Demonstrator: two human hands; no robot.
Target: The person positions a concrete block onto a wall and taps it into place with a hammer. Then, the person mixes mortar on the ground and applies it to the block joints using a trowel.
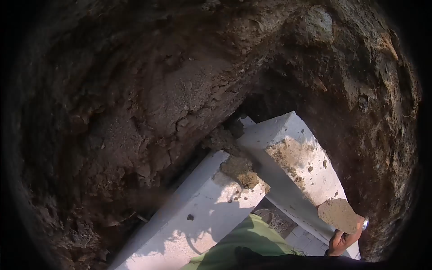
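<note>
At the lower right, my right hand [345, 240] is closed, its fingers curled beside what looks like a trowel [338, 215] covered in wet grey-brown mortar. A small shiny metal bit shows by the fingers. The trowel is over the lower end of the right white block wall [310, 166], whose sunlit top carries smears and crumbs of mortar. The left white block wall [193, 216] runs diagonally, with a mortar lump [245, 175] on its far end. My left hand is out of view.
Rough earth walls [171, 85] rise ahead and along the right side [373, 112]. A dark gap separates the block walls from the soil. Green cloth [245, 240] shows between the two walls, above paler blocks [306, 242] lower down.
</note>
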